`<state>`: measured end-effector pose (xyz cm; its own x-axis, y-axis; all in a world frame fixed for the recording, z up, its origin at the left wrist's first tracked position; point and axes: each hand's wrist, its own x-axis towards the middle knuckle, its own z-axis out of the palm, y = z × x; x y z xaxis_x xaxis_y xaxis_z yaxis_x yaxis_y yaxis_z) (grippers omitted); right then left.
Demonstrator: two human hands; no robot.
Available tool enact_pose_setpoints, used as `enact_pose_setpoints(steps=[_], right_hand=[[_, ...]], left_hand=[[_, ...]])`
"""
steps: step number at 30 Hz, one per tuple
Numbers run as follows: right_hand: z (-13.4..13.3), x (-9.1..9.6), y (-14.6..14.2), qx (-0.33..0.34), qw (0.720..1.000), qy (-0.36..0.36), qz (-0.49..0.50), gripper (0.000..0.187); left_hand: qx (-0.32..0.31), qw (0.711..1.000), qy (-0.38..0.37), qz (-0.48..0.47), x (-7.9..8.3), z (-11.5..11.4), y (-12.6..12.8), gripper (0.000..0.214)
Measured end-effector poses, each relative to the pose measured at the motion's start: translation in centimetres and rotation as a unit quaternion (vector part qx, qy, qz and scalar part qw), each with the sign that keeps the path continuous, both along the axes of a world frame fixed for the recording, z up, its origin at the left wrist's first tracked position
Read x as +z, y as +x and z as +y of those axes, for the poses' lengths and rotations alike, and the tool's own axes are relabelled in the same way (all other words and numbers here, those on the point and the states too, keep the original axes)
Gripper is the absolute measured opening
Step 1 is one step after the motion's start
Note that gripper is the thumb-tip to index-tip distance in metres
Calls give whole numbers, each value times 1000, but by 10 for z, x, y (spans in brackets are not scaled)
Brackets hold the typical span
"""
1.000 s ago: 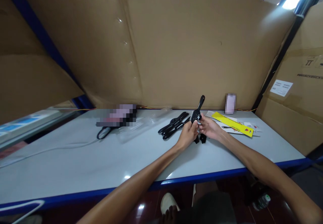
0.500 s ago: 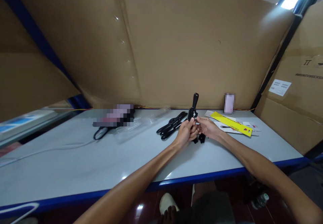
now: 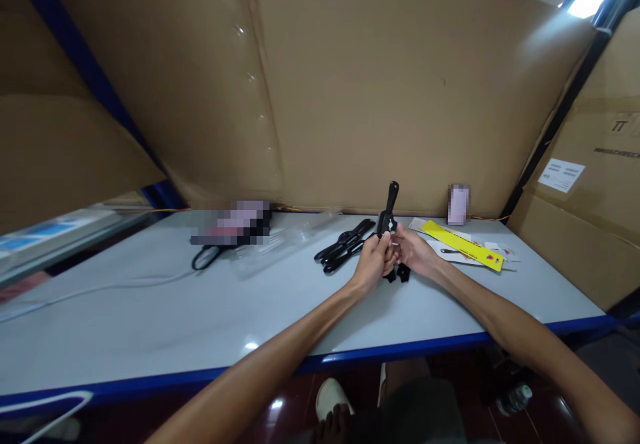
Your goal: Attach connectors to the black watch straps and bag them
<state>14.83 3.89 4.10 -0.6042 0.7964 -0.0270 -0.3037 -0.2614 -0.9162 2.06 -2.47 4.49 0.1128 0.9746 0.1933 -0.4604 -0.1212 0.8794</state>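
A black handled tool stands upright above the grey table, its handle pointing up. My left hand is wrapped round its lower part. My right hand pinches the same tool from the right at its middle joint. A small black piece sticks out just below my hands. Left of them, a few more black tool parts lie flat on the table.
A yellow packaging card lies on white sheets at the right. Clear plastic bags and a black cable loop lie at the back left. Large cardboard sheets wall in the table; cartons stand on the right.
The tool's handle has swung from leaning right to nearly upright. Both hands have stayed closed on it, in about the same spot.
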Motion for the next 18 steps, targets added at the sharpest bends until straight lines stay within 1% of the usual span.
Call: enact_pose_setpoints(steps=[2,5,8,13,18], right_hand=[[0,1,0,-5,1000,-25,1,45],[1,3,1,-13,999,-40,-3,43],[2,3,3,-13,999,-50,-5,41],[1,2,3,-17,998,-57,-2,39],[0,2,3,-11,998,-56,0,41]], left_hand=[[11,1000,11,27,-1,0,2,63],[24,998,15,63,-3,0,3,65],[37,997,19,69,-4,0,3,65],[42,996,26,74,-6,0,2,64],[40,995,29,82,-6,2,0,64]])
